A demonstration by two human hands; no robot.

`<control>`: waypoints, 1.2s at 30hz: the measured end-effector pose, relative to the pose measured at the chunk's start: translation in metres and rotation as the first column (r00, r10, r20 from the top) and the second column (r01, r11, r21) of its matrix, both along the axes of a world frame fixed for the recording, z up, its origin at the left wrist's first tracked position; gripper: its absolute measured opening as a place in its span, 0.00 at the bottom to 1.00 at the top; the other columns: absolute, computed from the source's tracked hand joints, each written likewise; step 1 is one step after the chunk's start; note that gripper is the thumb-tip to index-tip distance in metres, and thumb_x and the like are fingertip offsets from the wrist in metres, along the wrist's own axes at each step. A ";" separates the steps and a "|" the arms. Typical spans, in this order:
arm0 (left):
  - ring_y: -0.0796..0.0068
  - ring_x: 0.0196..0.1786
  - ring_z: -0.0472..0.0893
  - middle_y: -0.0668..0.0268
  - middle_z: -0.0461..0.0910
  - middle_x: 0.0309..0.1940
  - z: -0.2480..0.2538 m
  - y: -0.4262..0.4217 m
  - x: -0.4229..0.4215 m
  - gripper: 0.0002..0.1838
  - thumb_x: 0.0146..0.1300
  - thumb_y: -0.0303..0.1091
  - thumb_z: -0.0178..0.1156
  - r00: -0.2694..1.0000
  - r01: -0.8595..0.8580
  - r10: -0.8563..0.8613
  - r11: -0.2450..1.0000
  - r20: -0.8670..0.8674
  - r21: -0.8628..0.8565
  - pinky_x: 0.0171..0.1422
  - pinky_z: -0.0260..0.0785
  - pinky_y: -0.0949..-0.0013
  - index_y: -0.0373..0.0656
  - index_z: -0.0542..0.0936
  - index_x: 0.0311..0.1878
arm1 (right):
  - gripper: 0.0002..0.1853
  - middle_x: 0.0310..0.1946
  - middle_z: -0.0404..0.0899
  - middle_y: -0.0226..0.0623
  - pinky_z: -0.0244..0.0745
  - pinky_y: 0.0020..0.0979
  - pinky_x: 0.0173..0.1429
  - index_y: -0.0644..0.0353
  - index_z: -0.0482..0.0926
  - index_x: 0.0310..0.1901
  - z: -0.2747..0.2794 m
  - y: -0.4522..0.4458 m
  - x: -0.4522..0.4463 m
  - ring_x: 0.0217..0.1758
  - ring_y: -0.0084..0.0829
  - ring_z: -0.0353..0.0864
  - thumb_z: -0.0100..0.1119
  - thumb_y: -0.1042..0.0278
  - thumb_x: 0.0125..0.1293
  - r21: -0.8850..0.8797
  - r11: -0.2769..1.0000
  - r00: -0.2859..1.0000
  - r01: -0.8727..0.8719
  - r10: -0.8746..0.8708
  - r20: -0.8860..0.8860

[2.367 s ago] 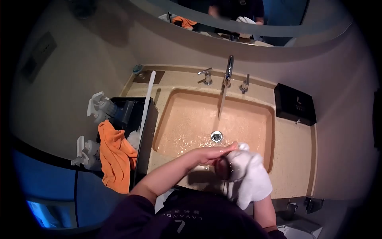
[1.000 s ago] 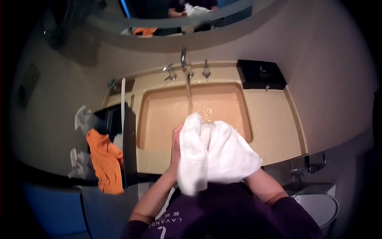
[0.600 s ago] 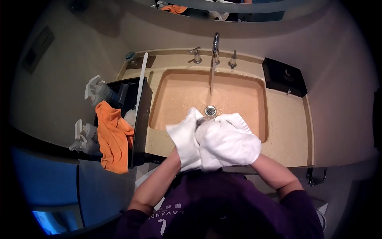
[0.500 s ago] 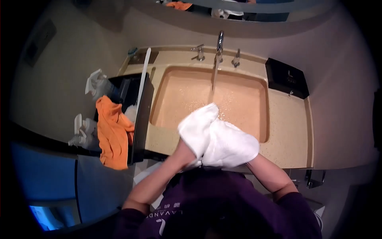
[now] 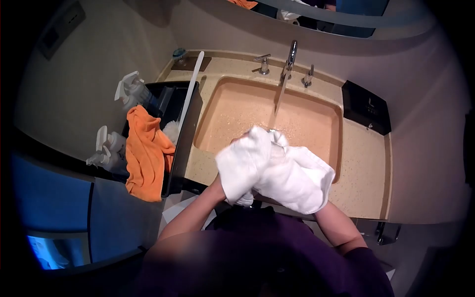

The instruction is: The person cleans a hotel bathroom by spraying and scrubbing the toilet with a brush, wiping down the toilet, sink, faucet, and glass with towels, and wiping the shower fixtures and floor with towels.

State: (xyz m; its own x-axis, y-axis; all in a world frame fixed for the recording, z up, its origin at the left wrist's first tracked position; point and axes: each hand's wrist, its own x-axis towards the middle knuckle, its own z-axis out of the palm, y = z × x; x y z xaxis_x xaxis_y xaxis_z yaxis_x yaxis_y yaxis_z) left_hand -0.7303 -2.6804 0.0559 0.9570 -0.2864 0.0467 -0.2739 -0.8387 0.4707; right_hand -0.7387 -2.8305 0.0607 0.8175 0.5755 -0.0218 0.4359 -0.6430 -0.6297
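Holding towel (image 5: 292, 178), water (image 5: 279, 106) in sink (image 5: 316, 116)

one sink (image 5: 237, 106), one faucet (image 5: 292, 57), two tap handles (image 5: 264, 64) (image 5: 308, 75), one orange cloth (image 5: 146, 156), white cloth (image 5: 279, 171) of unclear count

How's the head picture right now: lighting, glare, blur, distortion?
All in the head view: dark vignetting round the frame; counter apparently bowed by the lens at the back; white cloth bright, its weave unreadable; tap glinting; shirt mostly in deep shadow, hazy at its left; blue light at lower left.
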 end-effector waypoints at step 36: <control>0.57 0.27 0.75 0.47 0.73 0.32 -0.082 0.066 -0.043 0.16 0.47 0.33 0.55 0.930 -0.017 0.216 0.836 0.299 -0.549 0.34 0.69 0.65 0.32 0.69 0.37 | 0.05 0.24 0.74 0.39 0.70 0.32 0.38 0.61 0.74 0.25 -0.061 0.061 -0.006 0.35 0.38 0.75 0.48 0.72 0.48 0.801 0.416 0.744 0.430 0.338 -0.576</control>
State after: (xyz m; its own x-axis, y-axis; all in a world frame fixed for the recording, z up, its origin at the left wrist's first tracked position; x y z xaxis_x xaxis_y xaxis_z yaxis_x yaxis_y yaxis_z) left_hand -0.7736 -2.6139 -0.0266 0.8773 -0.0095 0.4798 -0.4136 -0.5220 0.7459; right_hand -0.7444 -2.7699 -0.0003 0.8451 0.5344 -0.0135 -0.2738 0.4110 -0.8695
